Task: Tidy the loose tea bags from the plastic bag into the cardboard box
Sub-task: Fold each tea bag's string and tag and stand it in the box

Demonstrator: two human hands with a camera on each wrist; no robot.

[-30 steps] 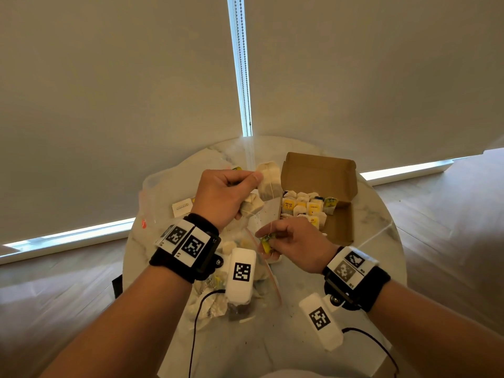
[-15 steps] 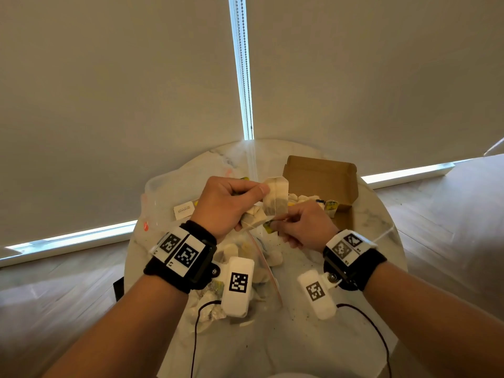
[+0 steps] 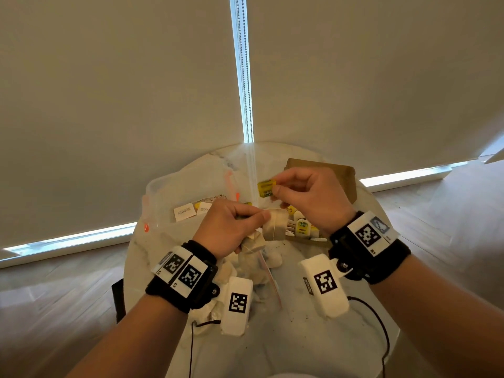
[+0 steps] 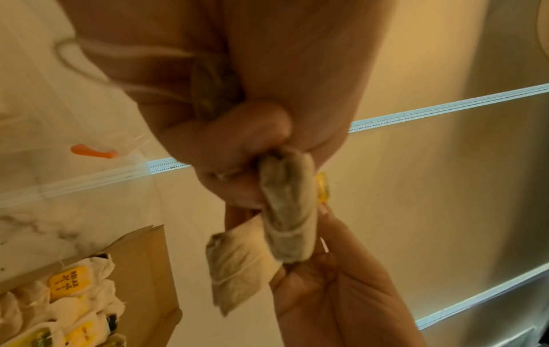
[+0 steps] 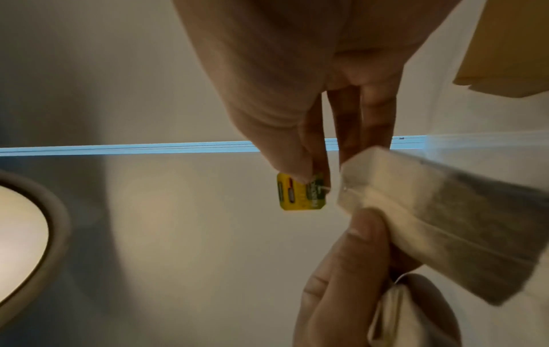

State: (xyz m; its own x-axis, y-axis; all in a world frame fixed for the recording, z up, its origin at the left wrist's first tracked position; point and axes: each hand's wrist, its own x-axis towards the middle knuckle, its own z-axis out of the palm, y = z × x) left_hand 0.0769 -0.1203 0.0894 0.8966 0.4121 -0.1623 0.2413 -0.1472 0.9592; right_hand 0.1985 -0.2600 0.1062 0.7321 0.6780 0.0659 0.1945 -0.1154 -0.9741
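My left hand [image 3: 234,227] pinches a beige tea bag [image 3: 276,226] by its top, and a second tea bag [image 4: 234,267] dangles below it from the same grip. My right hand [image 3: 305,195] pinches the yellow paper tag [image 3: 266,188] on that bag's string, raised above and just right of the left hand. In the right wrist view the tag [image 5: 300,193] sits under thumb and forefinger, with the tea bag [image 5: 439,225] beside it. The open cardboard box [image 3: 341,173] lies behind my right hand, with rows of tea bags [image 3: 302,227] inside. The clear plastic bag [image 3: 191,192] lies at back left.
All of this sits on a round white marble table [image 3: 313,336]. Loose tea bags [image 3: 253,271] lie heaped under my left wrist. White paper tags [image 3: 185,212] show through the plastic bag. Window blinds with a bead chain [image 3: 246,77] hang close behind the table.
My right hand has risen from the table's middle, carrying the yellow tag up past my left hand to in front of the box lid. My left hand has dropped slightly with its tea bags.
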